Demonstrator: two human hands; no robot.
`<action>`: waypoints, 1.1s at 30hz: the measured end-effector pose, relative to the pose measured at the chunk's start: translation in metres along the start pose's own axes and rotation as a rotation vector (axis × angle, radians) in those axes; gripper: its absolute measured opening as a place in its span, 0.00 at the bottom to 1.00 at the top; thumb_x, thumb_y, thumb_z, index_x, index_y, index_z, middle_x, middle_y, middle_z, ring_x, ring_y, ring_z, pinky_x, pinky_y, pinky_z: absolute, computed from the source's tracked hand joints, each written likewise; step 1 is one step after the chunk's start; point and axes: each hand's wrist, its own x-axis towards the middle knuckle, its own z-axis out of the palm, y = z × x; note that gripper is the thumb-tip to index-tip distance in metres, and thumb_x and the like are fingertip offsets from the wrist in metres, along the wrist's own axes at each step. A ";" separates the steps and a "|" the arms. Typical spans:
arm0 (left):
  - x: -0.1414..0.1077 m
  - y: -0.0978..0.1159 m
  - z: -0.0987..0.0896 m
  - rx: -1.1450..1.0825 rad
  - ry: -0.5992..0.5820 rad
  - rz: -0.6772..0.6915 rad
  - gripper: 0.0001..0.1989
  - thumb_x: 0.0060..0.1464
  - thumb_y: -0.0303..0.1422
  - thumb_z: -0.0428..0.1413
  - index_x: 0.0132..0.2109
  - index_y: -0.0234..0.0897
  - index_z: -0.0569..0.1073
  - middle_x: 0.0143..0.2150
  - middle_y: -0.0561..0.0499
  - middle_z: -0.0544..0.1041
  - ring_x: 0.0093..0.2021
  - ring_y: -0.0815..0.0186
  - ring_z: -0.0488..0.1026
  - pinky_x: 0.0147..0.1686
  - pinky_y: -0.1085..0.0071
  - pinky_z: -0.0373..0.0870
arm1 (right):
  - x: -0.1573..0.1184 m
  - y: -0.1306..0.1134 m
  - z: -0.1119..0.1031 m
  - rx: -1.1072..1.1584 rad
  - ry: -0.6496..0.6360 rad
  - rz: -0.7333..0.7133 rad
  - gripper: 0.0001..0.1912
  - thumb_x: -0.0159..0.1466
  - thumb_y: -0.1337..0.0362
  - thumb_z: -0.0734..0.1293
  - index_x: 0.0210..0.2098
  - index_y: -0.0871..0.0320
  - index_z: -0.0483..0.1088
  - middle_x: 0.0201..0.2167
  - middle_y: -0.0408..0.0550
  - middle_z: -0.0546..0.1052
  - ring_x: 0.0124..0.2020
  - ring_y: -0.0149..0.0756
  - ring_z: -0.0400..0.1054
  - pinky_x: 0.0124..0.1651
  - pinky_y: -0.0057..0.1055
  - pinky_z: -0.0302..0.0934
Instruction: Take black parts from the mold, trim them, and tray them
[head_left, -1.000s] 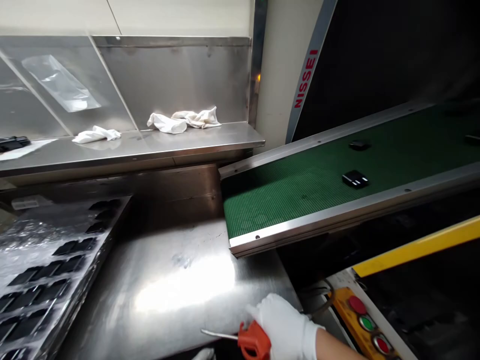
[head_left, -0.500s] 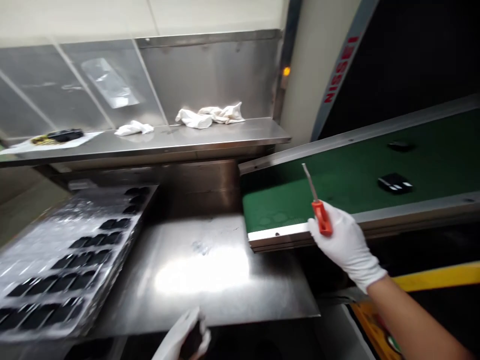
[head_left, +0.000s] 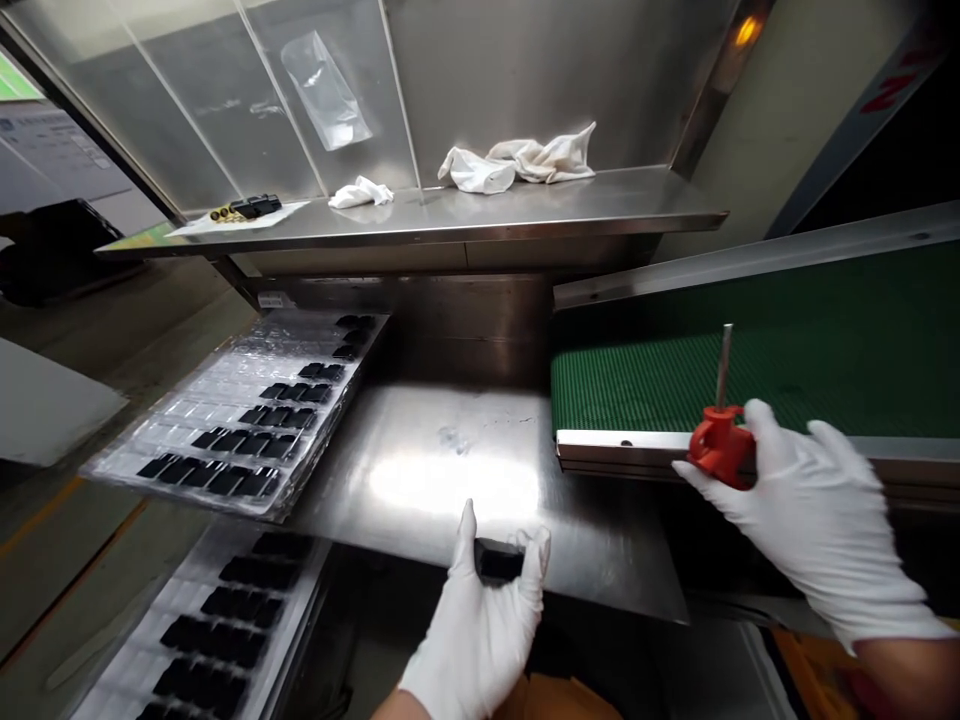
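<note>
My left hand (head_left: 487, 620), in a white glove, is closed round a small black rectangular part (head_left: 499, 562). It is above the front edge of the steel table (head_left: 420, 440). My right hand (head_left: 802, 510), gloved too, pinches a red-handled tool (head_left: 721, 440) between thumb and forefinger, its other fingers loosely bent. The tool's thin metal shaft points up, in front of the green conveyor belt (head_left: 645, 380). To the left, a clear plastic tray (head_left: 180, 400) carries rows of black parts (head_left: 259, 443).
Below the upper tray, another tray (head_left: 135, 640) holds more black parts. White cloths (head_left: 480, 172) lie on a steel shelf (head_left: 585, 215) at the back, with a dark object and yellowish round pieces (head_left: 225, 213) at its left end. The conveyor's metal rail (head_left: 626, 443) borders the table's right side.
The view has swung left, and the black parts on the belt have left it. My left hand has risen into fuller view with its part. The tool's shaft now stands nearly upright.
</note>
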 end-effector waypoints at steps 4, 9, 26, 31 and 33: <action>-0.002 -0.010 -0.002 -0.079 0.023 -0.050 0.16 0.59 0.20 0.49 0.54 0.24 0.69 0.46 0.38 0.75 0.51 0.61 0.76 0.51 0.68 0.77 | -0.017 -0.013 -0.020 0.058 0.031 0.141 0.24 0.60 0.44 0.66 0.44 0.57 0.64 0.26 0.51 0.66 0.33 0.53 0.66 0.37 0.45 0.57; 0.007 -0.035 -0.010 -0.017 0.115 -0.071 0.13 0.58 0.26 0.52 0.50 0.30 0.71 0.42 0.41 0.77 0.47 0.58 0.78 0.45 0.65 0.79 | -0.055 -0.048 -0.034 0.575 0.129 -0.031 0.15 0.62 0.63 0.68 0.49 0.53 0.68 0.38 0.50 0.76 0.38 0.44 0.71 0.45 0.43 0.64; 0.012 -0.094 -0.027 0.075 0.091 -0.177 0.23 0.59 0.47 0.54 0.43 0.26 0.74 0.32 0.45 0.79 0.32 0.67 0.77 0.34 0.77 0.73 | -0.071 -0.090 -0.042 1.036 -0.653 -0.205 0.13 0.62 0.65 0.62 0.21 0.55 0.68 0.22 0.41 0.68 0.26 0.31 0.63 0.32 0.31 0.55; 0.013 -0.084 -0.029 0.144 0.114 -0.223 0.25 0.58 0.50 0.54 0.42 0.27 0.75 0.35 0.43 0.81 0.32 0.64 0.78 0.31 0.75 0.72 | -0.064 -0.098 -0.043 1.017 -0.791 -0.148 0.17 0.64 0.63 0.60 0.19 0.56 0.63 0.20 0.40 0.68 0.24 0.29 0.62 0.30 0.31 0.52; 0.011 -0.077 -0.027 0.170 0.144 -0.248 0.26 0.60 0.52 0.50 0.40 0.29 0.75 0.29 0.45 0.80 0.27 0.64 0.77 0.28 0.74 0.71 | -0.060 -0.104 -0.044 0.999 -0.854 -0.142 0.18 0.66 0.63 0.59 0.19 0.56 0.63 0.21 0.40 0.69 0.25 0.29 0.63 0.32 0.31 0.53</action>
